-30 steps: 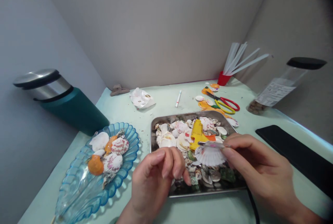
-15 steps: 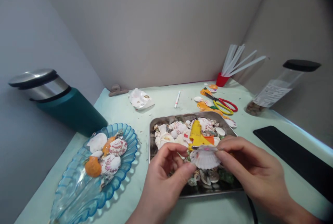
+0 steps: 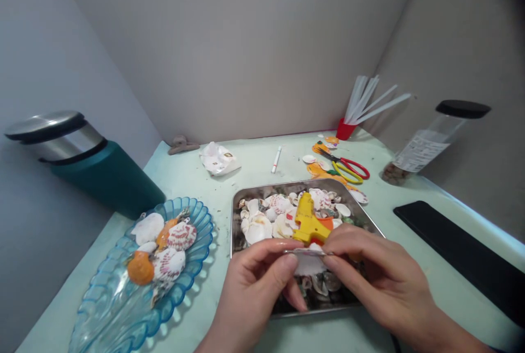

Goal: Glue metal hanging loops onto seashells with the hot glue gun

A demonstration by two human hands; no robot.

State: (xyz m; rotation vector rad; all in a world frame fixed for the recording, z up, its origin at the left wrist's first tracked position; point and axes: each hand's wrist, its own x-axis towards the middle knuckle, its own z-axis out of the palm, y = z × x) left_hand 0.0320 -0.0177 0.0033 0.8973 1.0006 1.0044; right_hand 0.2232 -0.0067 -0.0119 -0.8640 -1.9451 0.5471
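A white scallop shell is pinched at both ends over the metal tray. My left hand grips its left edge between thumb and index finger, while my right hand grips the right edge. Just beyond the shell lies a yellow glue gun with an orange part, resting on the many shells in the tray. Part of the tray's right side is hidden behind my right hand.
To the left are a blue scalloped dish with shells and a teal bottle. Behind the tray lie a crumpled packet, a marker and scissors. A red cup of white sticks, a jar and a black slab stand or lie right.
My left hand has closed on the shell's left edge, which it was beside before. The shell has moved slightly down and left and is turned. The view has shifted slightly.
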